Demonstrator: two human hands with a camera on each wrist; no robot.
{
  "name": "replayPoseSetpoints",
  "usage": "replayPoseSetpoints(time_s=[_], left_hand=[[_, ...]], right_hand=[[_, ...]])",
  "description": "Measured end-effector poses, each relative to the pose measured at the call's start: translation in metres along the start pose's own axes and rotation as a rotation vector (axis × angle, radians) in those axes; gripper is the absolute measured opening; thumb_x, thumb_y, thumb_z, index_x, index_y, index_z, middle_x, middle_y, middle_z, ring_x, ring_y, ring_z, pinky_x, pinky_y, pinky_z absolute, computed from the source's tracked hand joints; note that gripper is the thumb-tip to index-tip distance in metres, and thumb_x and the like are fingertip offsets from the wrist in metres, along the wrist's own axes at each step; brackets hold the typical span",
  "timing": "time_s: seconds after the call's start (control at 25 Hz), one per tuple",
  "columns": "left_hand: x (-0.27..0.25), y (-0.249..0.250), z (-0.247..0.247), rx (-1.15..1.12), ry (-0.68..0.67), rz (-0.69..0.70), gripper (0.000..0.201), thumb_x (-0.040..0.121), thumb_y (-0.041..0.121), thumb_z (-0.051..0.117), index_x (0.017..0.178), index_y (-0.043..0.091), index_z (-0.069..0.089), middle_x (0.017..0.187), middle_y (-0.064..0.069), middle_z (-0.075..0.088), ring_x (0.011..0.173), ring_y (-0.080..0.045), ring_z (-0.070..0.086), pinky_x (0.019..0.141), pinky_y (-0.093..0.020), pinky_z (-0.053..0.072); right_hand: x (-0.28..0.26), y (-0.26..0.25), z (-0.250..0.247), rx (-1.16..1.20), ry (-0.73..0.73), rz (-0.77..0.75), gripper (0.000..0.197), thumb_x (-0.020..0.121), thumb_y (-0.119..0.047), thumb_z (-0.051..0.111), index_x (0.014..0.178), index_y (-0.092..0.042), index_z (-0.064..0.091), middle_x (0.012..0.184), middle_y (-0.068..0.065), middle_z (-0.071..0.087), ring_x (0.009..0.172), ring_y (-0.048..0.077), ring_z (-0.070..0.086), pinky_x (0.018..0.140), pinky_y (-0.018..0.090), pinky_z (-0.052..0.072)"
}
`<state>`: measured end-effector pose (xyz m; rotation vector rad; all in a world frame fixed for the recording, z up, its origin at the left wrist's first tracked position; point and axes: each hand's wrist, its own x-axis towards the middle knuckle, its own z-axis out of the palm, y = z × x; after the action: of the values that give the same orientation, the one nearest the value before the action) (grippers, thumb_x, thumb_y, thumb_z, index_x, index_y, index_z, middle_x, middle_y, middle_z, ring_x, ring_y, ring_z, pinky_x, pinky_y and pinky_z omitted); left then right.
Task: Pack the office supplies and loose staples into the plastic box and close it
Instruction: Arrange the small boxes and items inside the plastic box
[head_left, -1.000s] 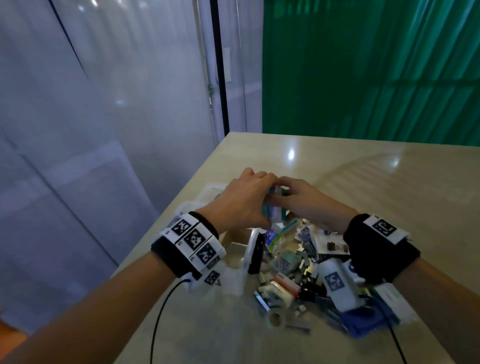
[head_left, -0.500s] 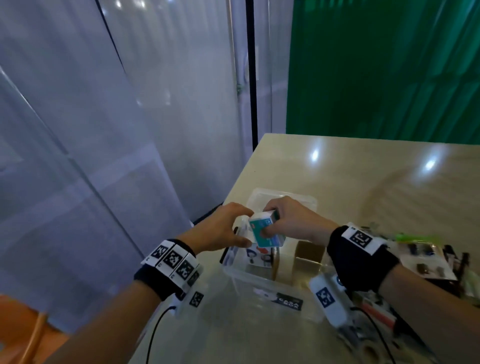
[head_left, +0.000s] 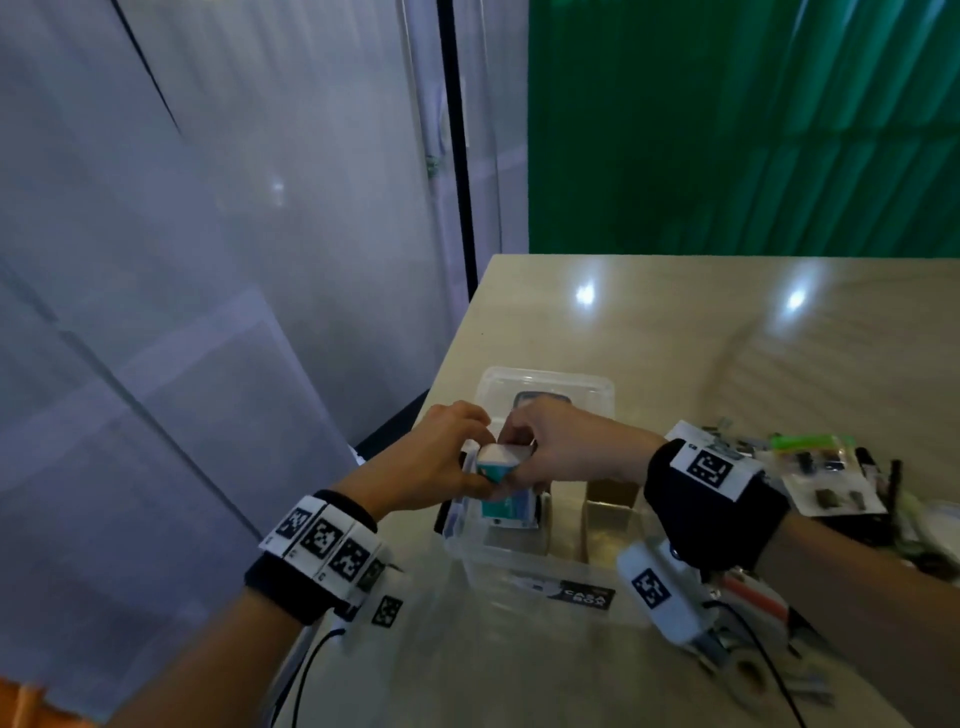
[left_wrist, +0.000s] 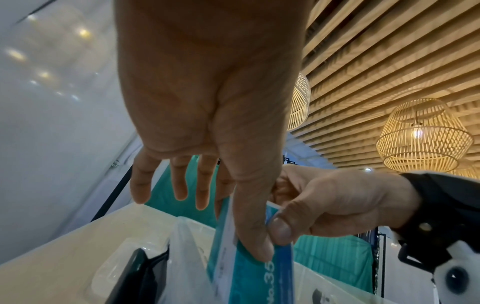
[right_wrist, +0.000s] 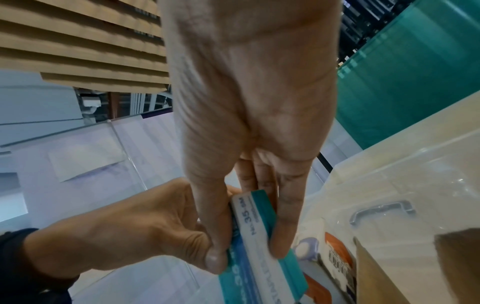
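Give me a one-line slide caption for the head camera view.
Both hands, left hand and right hand, lower a teal staple box into the clear plastic box on the table.

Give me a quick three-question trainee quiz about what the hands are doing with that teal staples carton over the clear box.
1. True or false: both the left hand and the right hand hold the teal-and-white cardboard staples carton.
2. Which number is printed on the carton? A) 10 B) 35 C) 50
3. Fill in: the carton is held over the open clear plastic storage ____.

Key: 1 true; 2 B; 3 box.
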<state>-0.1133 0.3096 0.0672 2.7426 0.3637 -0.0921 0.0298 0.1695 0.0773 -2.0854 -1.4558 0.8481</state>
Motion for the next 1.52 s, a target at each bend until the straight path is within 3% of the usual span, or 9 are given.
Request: replayPoseSetpoints(time_s=[0.2, 0.36, 0.56, 0.68, 0.88, 1.0, 1.16, 1.32, 1.52], left_hand=[[0.004, -0.005, 0.018, 0.006, -0.037, 0.017, 0.051, 0.079, 0.048, 0.078, 0.122, 0.023, 0.067, 0.143, -0.001, 0.045, 0.131, -0.023, 0.037, 0.108, -0.043, 0.038], [0.006, -0.002, 0.026, 0.101, -0.015, 0.01, 0.054, 0.072, 0.049, 0.082, 0.119, 0.026, 0.067, 0.148, 0.001, 0.04, 0.138, -0.023, 0.028, 0.108, -0.053, 0.036], [0.011, 0.005, 0.028, 0.324, -0.022, -0.004, 0.055, 0.068, 0.05, 0.083, 0.114, 0.024, 0.068, 0.152, -0.001, 0.032, 0.142, -0.026, 0.017, 0.108, -0.06, 0.027], [0.008, 0.008, 0.03, 0.4, 0.011, -0.008, 0.055, 0.069, 0.048, 0.082, 0.113, 0.02, 0.065, 0.151, -0.004, 0.032, 0.142, -0.029, 0.019, 0.106, -0.063, 0.029], [0.009, 0.007, 0.041, 0.441, 0.022, -0.036, 0.071, 0.072, 0.048, 0.079, 0.126, 0.014, 0.049, 0.143, -0.005, 0.036, 0.136, -0.031, 0.029, 0.102, -0.063, 0.034], [0.01, 0.005, 0.045, 0.448, 0.036, -0.031, 0.073, 0.074, 0.051, 0.076, 0.129, 0.014, 0.045, 0.138, -0.005, 0.039, 0.132, -0.03, 0.033, 0.1, -0.059, 0.04], [0.009, 0.008, 0.045, 0.464, 0.04, -0.027, 0.069, 0.078, 0.047, 0.076, 0.129, 0.014, 0.043, 0.14, -0.006, 0.038, 0.132, -0.03, 0.033, 0.1, -0.056, 0.042], [0.008, 0.012, 0.042, 0.485, 0.013, -0.039, 0.069, 0.079, 0.042, 0.077, 0.131, 0.016, 0.042, 0.145, -0.008, 0.034, 0.136, -0.032, 0.028, 0.103, -0.057, 0.04], [0.012, 0.036, 0.025, 0.458, 0.048, -0.015, 0.048, 0.086, 0.042, 0.069, 0.123, 0.018, 0.051, 0.146, -0.008, 0.034, 0.137, -0.032, 0.027, 0.102, -0.059, 0.038]], right_hand=[[0.0, 0.005, 0.01, -0.256, 0.01, -0.011, 0.031, 0.074, -0.033, 0.085, 0.098, -0.02, 0.069, 0.097, -0.005, 0.069, 0.087, 0.013, 0.065, 0.083, 0.037, 0.059], [0.004, 0.002, 0.023, -0.42, 0.023, 0.006, 0.031, 0.071, -0.029, 0.086, 0.094, -0.02, 0.068, 0.092, -0.002, 0.067, 0.081, 0.016, 0.065, 0.076, 0.035, 0.059], [0.01, -0.005, 0.03, -0.573, -0.003, -0.003, 0.039, 0.073, -0.036, 0.085, 0.102, -0.02, 0.065, 0.091, -0.002, 0.062, 0.08, 0.016, 0.061, 0.072, 0.03, 0.054], [0.011, -0.004, 0.029, -0.615, -0.022, 0.014, 0.039, 0.075, -0.037, 0.084, 0.098, -0.021, 0.057, 0.09, -0.002, 0.059, 0.078, 0.017, 0.059, 0.07, 0.03, 0.052], [0.011, -0.001, 0.034, -0.692, -0.002, 0.04, 0.047, 0.079, -0.034, 0.08, 0.113, -0.014, 0.056, 0.101, 0.005, 0.06, 0.082, 0.021, 0.056, 0.069, 0.032, 0.046], [0.011, -0.004, 0.037, -0.737, 0.026, 0.033, 0.043, 0.085, -0.033, 0.076, 0.116, -0.011, 0.057, 0.107, 0.008, 0.064, 0.09, 0.024, 0.063, 0.069, 0.03, 0.043], [0.011, 0.0, 0.037, -0.694, 0.007, 0.051, 0.046, 0.084, -0.036, 0.077, 0.118, -0.012, 0.057, 0.108, 0.008, 0.064, 0.091, 0.023, 0.064, 0.074, 0.031, 0.051], [0.008, 0.005, 0.026, -0.556, -0.087, 0.082, 0.032, 0.082, -0.035, 0.08, 0.099, -0.014, 0.062, 0.097, 0.002, 0.067, 0.081, 0.017, 0.061, 0.068, 0.023, 0.048], [-0.013, 0.009, -0.001, -0.388, -0.105, 0.052, 0.019, 0.086, -0.034, 0.077, 0.089, -0.018, 0.068, 0.089, -0.001, 0.07, 0.081, 0.016, 0.066, 0.073, 0.03, 0.053]])
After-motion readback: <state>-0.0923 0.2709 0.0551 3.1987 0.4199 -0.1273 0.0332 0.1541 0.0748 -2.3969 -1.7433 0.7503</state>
